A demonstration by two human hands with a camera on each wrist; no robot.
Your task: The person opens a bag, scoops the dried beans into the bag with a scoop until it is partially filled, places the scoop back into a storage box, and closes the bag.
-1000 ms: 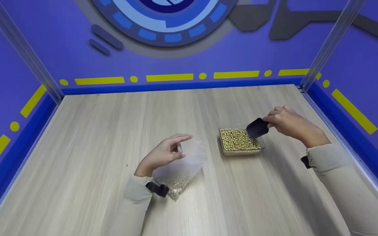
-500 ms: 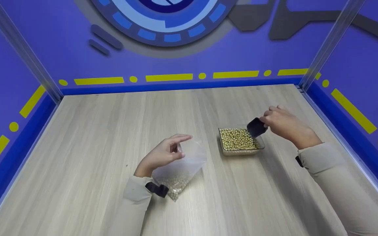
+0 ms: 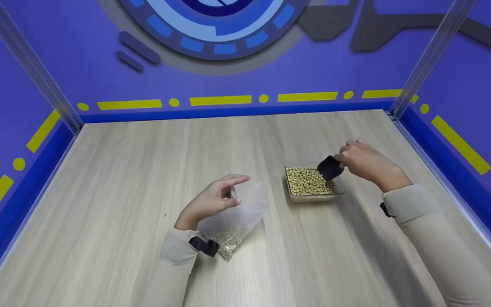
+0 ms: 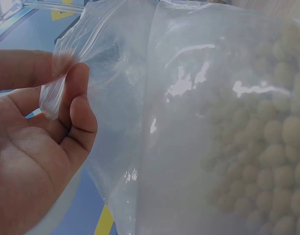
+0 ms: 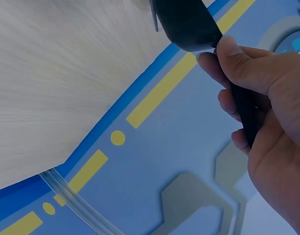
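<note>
— Head view?
— The right hand (image 3: 369, 164) holds a black plastic scoop (image 3: 330, 168) at the one o'clock corner of a clear rectangular container (image 3: 313, 198) of round yellowish beans (image 3: 307, 181). That container stands at two o'clock from a clear plastic zip bag (image 3: 249, 204), by the left hand (image 3: 209, 200).
— Left wrist?
— Grip pinching the bag's zip edge.
— Right wrist?
— Grip curled round the scoop's handle.

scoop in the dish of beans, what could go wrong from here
Beans might spill over the side of the clear dish, as they lie high in it and the scoop in the right hand has its tip down at them. The clear bag could slip or sag, since the left hand pinches it only near its top edge, with its contents at the bottom.
</note>
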